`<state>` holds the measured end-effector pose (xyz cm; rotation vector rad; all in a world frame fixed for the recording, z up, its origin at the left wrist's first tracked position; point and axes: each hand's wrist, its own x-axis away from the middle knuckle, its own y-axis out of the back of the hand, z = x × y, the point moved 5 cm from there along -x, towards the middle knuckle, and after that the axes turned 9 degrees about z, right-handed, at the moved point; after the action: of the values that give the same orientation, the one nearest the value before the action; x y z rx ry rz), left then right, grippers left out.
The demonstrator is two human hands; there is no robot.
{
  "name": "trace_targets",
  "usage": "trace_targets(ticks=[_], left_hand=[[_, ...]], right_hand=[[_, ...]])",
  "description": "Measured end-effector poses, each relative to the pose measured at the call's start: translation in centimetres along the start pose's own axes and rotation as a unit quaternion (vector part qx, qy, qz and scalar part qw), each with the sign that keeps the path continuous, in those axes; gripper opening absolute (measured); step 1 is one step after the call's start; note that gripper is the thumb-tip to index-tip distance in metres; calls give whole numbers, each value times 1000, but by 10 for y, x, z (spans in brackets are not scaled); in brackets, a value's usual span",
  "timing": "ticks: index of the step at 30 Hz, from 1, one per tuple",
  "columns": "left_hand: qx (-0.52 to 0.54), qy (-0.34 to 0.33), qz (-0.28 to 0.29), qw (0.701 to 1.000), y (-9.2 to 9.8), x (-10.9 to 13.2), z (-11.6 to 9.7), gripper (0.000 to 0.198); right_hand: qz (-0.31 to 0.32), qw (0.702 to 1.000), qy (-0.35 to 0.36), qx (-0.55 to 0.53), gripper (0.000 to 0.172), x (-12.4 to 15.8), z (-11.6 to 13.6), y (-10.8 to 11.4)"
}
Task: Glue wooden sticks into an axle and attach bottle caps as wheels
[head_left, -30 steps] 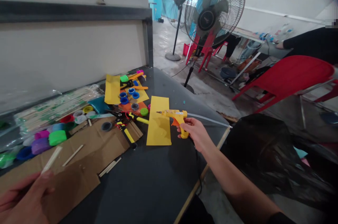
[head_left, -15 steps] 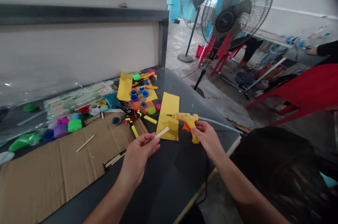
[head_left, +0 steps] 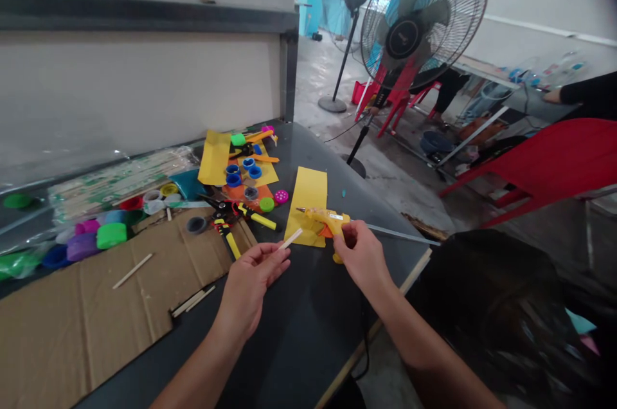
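Note:
My left hand (head_left: 255, 277) pinches a short pale wooden stick (head_left: 291, 239) between thumb and fingers, its free end pointing up and right. My right hand (head_left: 364, 254) is wrapped round the handle of a yellow glue gun (head_left: 324, 215) with an orange trigger; the nozzle points left, above the stick's tip and apart from it. A clear glue stick (head_left: 400, 233) trails from the back of the gun. Behind the nozzle lies a yellow card strip (head_left: 310, 187) on the dark table (head_left: 299, 332).
Brown cardboard (head_left: 106, 312) with a loose stick (head_left: 133, 271) covers the table's left side. Yellow-and-black-handled pliers (head_left: 231, 219), bottle caps (head_left: 112, 236) and bagged sticks (head_left: 120, 181) lie behind. A standing fan (head_left: 405, 39), red chair (head_left: 540, 168) and black plastic bag (head_left: 486, 306) are at right.
The glue gun and my right hand have shifted left, nearer the stick. In my left hand the stick has turned slightly more upright. The whole view has shifted a little.

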<state>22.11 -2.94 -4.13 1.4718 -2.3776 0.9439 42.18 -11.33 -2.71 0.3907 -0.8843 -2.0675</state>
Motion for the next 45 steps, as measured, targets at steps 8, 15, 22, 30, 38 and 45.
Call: trace_targets(ticks=[8,15,22,30,38,45], left_hand=[[-124,-22,28,992,14,13,-8,31],[-444,-224,-49,866,38,58,-70,17],[-535,-313,-126,774,65,109,-104,16],[-496,-289,-194,795,98,124,-97,15],[-466,-286,-182,817,106,120,-84,12],[-478,-294,-159,812,111,117,-76,13]], right_hand=[[49,985,-4,165,20,8,9,-3],[82,962,252,70,23,26,90,23],[164,845,509,2,30,53,179,-19],[156,820,549,-40,8,55,194,-48],[158,825,537,-75,9,55,183,-59],[173,826,523,-118,6,56,175,-69]])
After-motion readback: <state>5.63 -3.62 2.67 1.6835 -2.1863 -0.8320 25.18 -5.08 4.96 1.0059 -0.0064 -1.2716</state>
